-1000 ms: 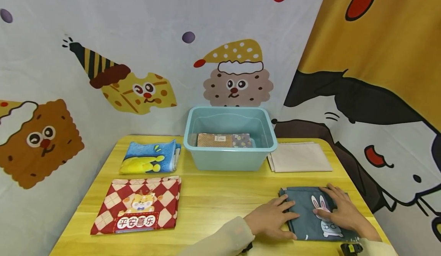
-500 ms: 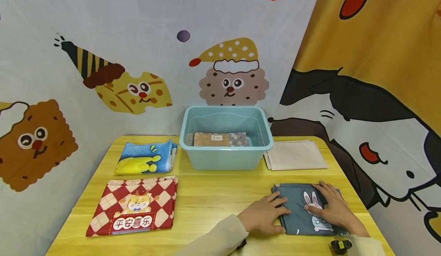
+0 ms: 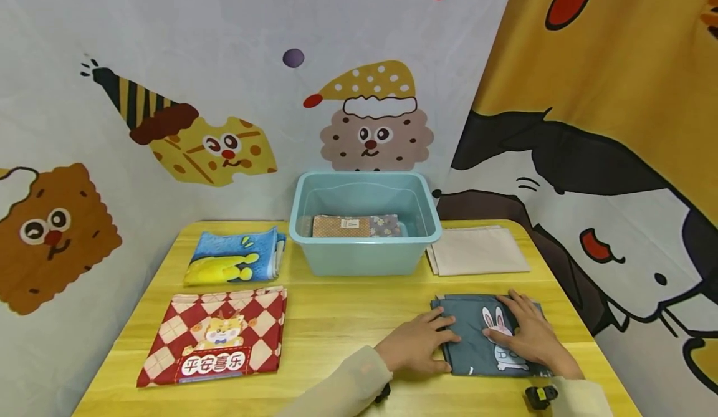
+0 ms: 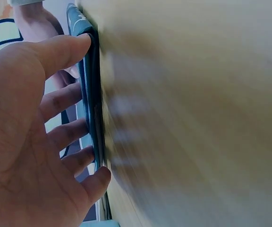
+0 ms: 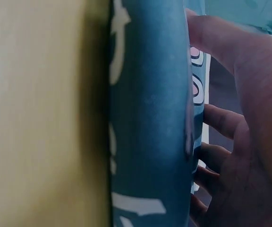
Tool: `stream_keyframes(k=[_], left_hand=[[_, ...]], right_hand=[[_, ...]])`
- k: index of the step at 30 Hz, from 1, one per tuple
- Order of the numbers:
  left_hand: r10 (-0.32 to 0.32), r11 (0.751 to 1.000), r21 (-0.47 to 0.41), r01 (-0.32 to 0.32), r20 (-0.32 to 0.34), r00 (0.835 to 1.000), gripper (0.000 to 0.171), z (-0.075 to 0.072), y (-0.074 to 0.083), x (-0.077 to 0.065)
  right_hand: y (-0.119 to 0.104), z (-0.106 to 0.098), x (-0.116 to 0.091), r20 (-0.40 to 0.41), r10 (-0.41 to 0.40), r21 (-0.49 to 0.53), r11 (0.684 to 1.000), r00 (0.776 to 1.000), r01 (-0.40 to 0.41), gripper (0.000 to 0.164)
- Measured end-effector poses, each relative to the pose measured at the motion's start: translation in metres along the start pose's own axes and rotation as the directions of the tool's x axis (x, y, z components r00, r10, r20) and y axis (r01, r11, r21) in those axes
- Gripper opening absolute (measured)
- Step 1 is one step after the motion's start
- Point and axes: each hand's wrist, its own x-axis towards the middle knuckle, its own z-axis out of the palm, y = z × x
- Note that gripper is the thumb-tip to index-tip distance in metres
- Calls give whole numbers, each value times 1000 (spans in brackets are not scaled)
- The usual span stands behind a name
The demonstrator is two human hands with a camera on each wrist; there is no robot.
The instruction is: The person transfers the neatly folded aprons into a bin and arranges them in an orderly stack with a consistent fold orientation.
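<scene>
In the lower right of the frame, the folded dark teal cloth [image 3: 473, 349] lies flat on the surface [image 3: 336, 333]; the left hand [image 3: 414, 344] is spread with fingertips at its left edge, the right hand [image 3: 530, 336] spread over its right part, neither curled around it. Uneven sideways pressure could skid the stacked layers and wrinkle the fold, while catching only the top layer might open it.
</scene>
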Motion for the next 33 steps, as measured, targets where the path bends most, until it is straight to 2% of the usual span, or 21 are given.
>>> stream_keyframes(k=[14, 23, 33], left_hand=[[3, 1000, 28, -2, -44, 999, 58, 0, -15, -15], [-39, 999, -18, 38, -43, 998, 57, -2, -25, -28], [-52, 998, -47, 49, -62, 997, 56, -2, -32, -40]], right_hand=[[-26, 6, 5, -33, -23, -32, 999, 999, 22, 100], [-40, 14, 12, -40, -40, -19, 999, 998, 39, 100], [-57, 20, 13, -31, -36, -22, 999, 999, 35, 100]])
